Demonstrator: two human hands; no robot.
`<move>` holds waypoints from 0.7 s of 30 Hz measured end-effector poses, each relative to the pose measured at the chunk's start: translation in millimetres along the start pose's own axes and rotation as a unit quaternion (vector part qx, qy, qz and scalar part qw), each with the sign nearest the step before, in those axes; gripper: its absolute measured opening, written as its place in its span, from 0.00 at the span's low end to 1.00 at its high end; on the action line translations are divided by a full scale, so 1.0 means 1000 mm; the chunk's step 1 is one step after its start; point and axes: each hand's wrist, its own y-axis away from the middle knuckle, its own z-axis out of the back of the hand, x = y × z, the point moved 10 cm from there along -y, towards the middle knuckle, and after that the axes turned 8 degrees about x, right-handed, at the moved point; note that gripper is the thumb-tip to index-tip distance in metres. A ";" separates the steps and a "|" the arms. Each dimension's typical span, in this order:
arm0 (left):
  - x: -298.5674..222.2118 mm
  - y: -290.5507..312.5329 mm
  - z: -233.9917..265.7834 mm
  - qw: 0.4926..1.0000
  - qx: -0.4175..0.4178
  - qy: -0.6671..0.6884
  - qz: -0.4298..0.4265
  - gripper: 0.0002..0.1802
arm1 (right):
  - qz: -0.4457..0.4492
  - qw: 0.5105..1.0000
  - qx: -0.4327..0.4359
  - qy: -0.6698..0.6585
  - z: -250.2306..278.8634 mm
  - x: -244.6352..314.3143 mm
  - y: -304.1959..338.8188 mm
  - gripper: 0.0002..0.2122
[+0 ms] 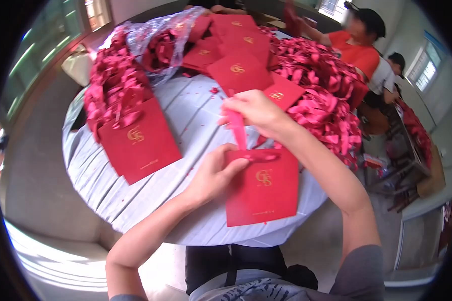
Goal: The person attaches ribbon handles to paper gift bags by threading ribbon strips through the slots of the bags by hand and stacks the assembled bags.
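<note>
A flat red paper gift bag [263, 198] with a gold emblem lies in front of me at the table's near edge. My left hand [217, 173] grips its upper left corner, thumb on top near the ribbon. From the bag's top edge a pink satin ribbon [239, 133] runs upward, pulled taut. My right hand [253, 111] pinches the ribbon's upper end, fingers closed, above the bag. Another stretch of ribbon lies across the bag's top. Beyond my right hand, more red bags [241, 70] lie overlapping.
A stack of red bags [143, 145] with heaped ribbon handles stands at left. Clear plastic wrap [160, 42] covers part of the far pile. More ribboned bags [331, 100] are heaped at right. The round table has a pale cover [186, 108]. A person in orange [359, 50] sits far right.
</note>
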 end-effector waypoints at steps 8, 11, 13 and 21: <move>-0.092 0.076 0.123 0.937 -0.276 0.008 -0.212 0.15 | 0.258 0.934 -0.210 0.130 0.061 0.094 0.071 0.11; -0.111 0.121 0.162 0.909 -0.350 -0.081 -0.212 0.19 | 0.244 0.951 -0.173 0.078 0.058 0.055 0.061 0.09; -0.108 0.136 0.190 0.857 -0.402 -0.280 -0.163 0.21 | 0.225 0.964 -0.137 0.047 0.050 0.029 0.051 0.08; -0.099 0.146 0.081 0.674 -0.349 -0.637 -0.136 0.25 | 0.163 0.966 -0.164 0.118 0.049 -0.010 0.054 0.06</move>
